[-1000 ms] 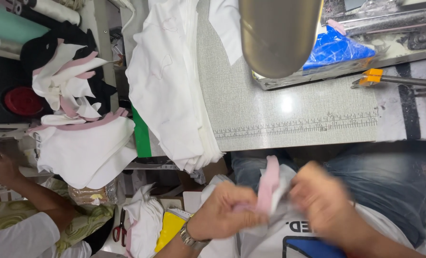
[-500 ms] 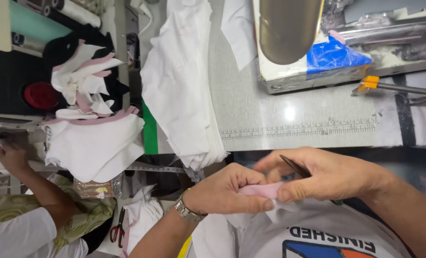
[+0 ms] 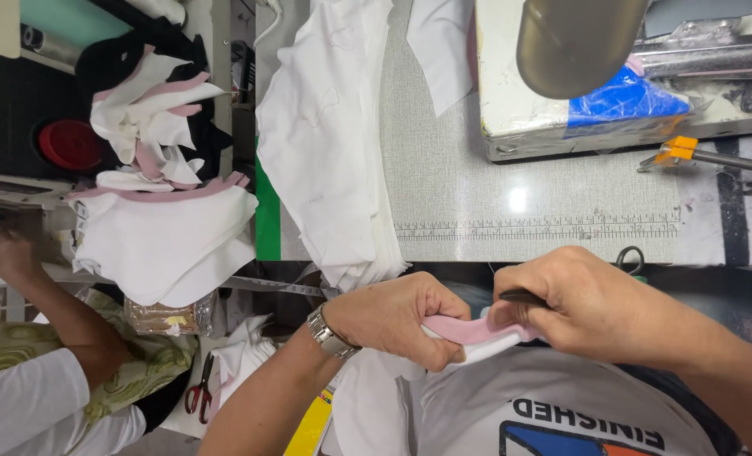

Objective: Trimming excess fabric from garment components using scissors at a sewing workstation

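Two hands at work: both meet low in the frame, centre to right, just above the person's printed grey shirt [image 3: 562, 414].
Left hand: left hand [image 3: 397, 317], wristwatch [image 3: 327, 332] on it, fingers curled tight, pinching one end of the pink fabric strip [image 3: 469, 329].
Right hand: right hand [image 3: 595, 304], closed over the other end of the strip and over a small dark tool [image 3: 524, 297], likely thread snips; blade end hidden under the fingers.
Work piece: pink strip with a white layer under it, spanning the gap between the hands, held off the table, just below its front edge.
Step in hand: by my reading, trimming or picking at the strip's edge, with the left hand keeping it taut.
Next move calls for: steady tension, and the tool tip kept on stray thread only, clear of the left fingertips and the fabric itself; a judgement, not seen.
Table: grey speckled sewing table [image 3: 477, 194] with a printed ruler [image 3: 536, 226] along its front edge, mid frame.
Stock: white fabric stack [image 3: 325, 143] draped over the table, upper centre; pink-trimmed white pile [image 3: 161, 232] at left.
Machine: sewing machine [image 3: 578, 76] upper right, blue tape on its base.
Neighbour: another person's hand [image 3: 5, 253] at far left; red-handled scissors [image 3: 197, 393] lower left.
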